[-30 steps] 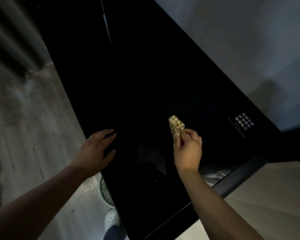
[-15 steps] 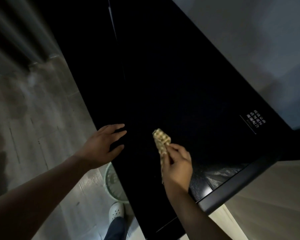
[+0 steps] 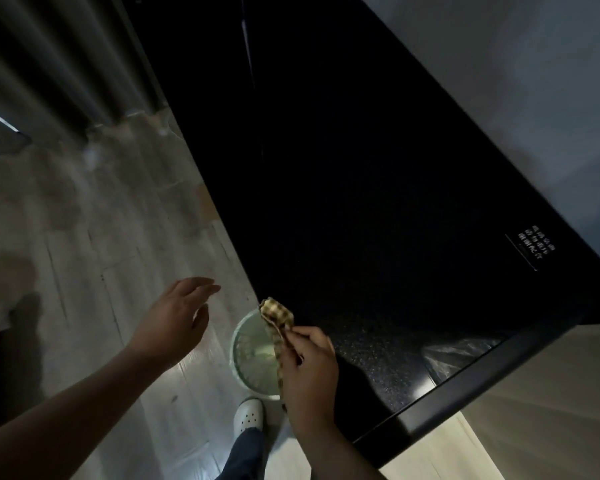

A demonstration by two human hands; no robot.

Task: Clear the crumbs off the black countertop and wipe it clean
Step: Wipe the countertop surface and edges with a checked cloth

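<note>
The cloth (image 3: 276, 311) in the right hand (image 3: 309, 368) sits at the countertop (image 3: 361, 202)'s left edge, seemingly over the bin (image 3: 236, 341) on the floor (image 3: 101, 237) below. The left hand (image 3: 174, 320) is further left, with a shoe (image 3: 248, 415) just before the bin.

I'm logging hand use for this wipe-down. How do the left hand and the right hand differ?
The left hand is open and holds nothing; the right hand pinches the checked cloth. The left hand hangs over the floor; the right hand is at the black countertop's near edge. Both are bare.
</note>
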